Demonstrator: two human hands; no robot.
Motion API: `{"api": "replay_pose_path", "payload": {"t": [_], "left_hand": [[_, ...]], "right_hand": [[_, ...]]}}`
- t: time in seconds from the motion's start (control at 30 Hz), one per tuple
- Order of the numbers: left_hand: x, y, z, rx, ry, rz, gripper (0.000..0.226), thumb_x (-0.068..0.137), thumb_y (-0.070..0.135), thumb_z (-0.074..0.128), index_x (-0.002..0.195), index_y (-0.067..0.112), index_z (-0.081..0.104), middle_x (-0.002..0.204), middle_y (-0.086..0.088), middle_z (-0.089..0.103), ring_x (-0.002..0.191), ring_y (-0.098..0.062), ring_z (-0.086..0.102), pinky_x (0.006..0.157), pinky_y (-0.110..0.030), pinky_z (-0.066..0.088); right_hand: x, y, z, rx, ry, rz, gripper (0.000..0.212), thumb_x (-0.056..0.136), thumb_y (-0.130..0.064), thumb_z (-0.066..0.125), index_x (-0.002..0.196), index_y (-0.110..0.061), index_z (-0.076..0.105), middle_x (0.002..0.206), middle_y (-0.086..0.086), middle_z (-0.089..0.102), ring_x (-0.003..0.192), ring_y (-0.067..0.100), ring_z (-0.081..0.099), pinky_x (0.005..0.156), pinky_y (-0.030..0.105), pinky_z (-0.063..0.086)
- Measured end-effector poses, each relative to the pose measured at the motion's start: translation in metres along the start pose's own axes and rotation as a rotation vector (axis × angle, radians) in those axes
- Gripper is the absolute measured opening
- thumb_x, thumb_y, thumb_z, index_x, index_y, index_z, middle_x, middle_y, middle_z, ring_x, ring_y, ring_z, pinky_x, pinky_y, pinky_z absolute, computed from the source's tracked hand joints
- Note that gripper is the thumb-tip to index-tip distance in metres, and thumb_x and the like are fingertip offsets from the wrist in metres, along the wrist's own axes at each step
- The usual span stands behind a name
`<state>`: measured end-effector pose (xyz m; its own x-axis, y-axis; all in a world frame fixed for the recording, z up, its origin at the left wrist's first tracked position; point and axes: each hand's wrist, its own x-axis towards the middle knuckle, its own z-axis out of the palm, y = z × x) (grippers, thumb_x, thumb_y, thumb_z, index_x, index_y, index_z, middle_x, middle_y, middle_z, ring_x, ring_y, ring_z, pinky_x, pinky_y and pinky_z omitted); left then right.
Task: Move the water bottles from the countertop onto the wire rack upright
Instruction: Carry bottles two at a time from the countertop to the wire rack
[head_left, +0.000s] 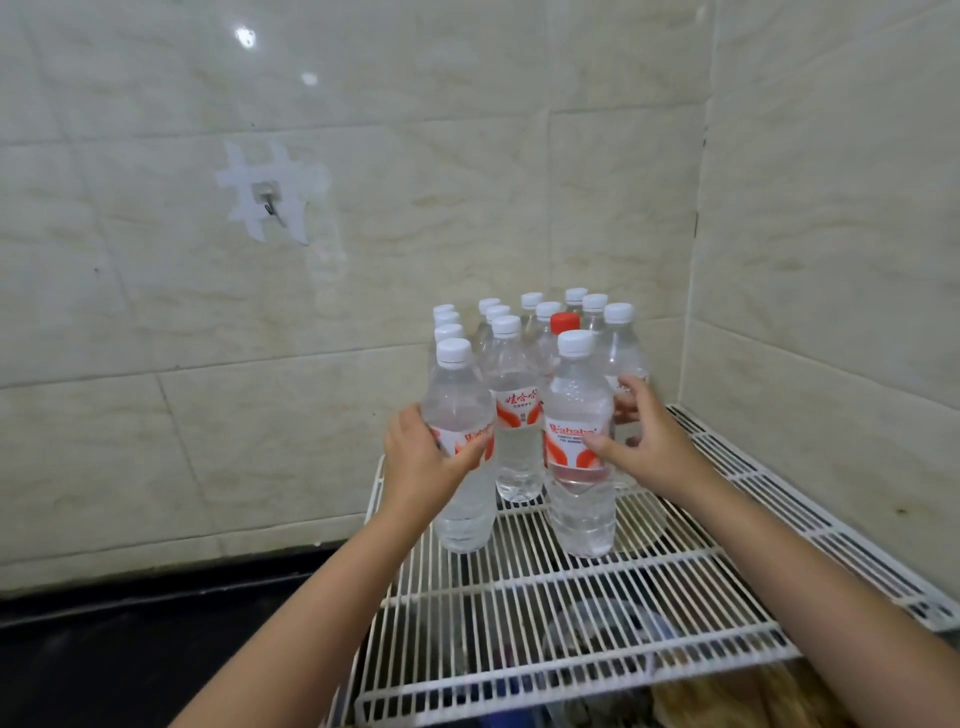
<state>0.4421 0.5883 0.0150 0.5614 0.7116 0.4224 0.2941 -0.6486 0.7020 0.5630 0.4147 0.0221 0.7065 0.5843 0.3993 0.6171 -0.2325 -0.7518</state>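
Several clear water bottles with white caps and red-white labels stand upright in rows on the white wire rack (571, 613); one bottle further back has a red cap (565, 323). My left hand (423, 457) is wrapped around the label of the front left bottle (460, 499), which stands at the rack's left edge. My right hand (641, 436) touches the front right bottle (582, 509) with thumb and fingers spread loosely around its right side; the grip is not closed.
The rack sits in a corner between two tiled walls. A black countertop (130, 644) lies to the left, below the rack. A hook (267, 200) is taped to the back wall. Dim objects show under the rack.
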Motion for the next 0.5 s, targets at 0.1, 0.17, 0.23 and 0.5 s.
{"api": "replay_pose_path", "payload": {"t": [0.1,0.17,0.23,0.5], "left_hand": [[0.001,0.002,-0.001,0.001,0.020,0.014,0.067,0.070,0.042,0.076,0.119,0.005,0.048,0.115,-0.013,0.052,0.112,-0.027,0.049,0.093,-0.039,0.046],[0.002,0.003,-0.003,0.025,0.019,0.025,0.072,0.072,0.045,0.073,0.125,0.006,0.045,0.121,-0.012,0.050,0.118,-0.028,0.047,0.098,-0.042,0.046],[0.006,0.011,-0.012,0.005,0.039,0.046,0.075,0.082,0.042,0.064,0.139,0.007,0.031,0.136,-0.013,0.041,0.130,-0.028,0.037,0.108,-0.043,0.038],[0.047,0.058,-0.063,0.244,-0.323,0.340,0.043,0.094,0.000,0.042,0.137,0.007,0.043,0.144,-0.008,0.045,0.132,-0.021,0.041,0.096,-0.020,0.032]], "right_hand": [[0.007,-0.016,-0.009,-0.007,0.055,-0.041,0.075,0.083,-0.021,0.065,0.142,-0.015,0.020,0.146,0.010,0.033,0.131,0.024,0.037,0.105,0.042,0.037],[0.015,-0.034,-0.018,-0.015,0.064,-0.136,0.071,0.086,-0.017,0.061,0.143,-0.015,0.019,0.148,0.008,0.032,0.134,0.022,0.033,0.106,0.039,0.034],[0.025,-0.052,-0.026,-0.092,0.016,-0.224,0.064,0.089,-0.014,0.055,0.143,-0.014,0.021,0.149,0.005,0.031,0.137,0.019,0.030,0.109,0.036,0.030],[0.051,-0.080,-0.044,-0.555,-0.347,-0.225,0.048,0.088,-0.002,0.046,0.133,-0.019,0.046,0.139,0.004,0.049,0.122,0.022,0.048,0.099,0.031,0.038]]}}
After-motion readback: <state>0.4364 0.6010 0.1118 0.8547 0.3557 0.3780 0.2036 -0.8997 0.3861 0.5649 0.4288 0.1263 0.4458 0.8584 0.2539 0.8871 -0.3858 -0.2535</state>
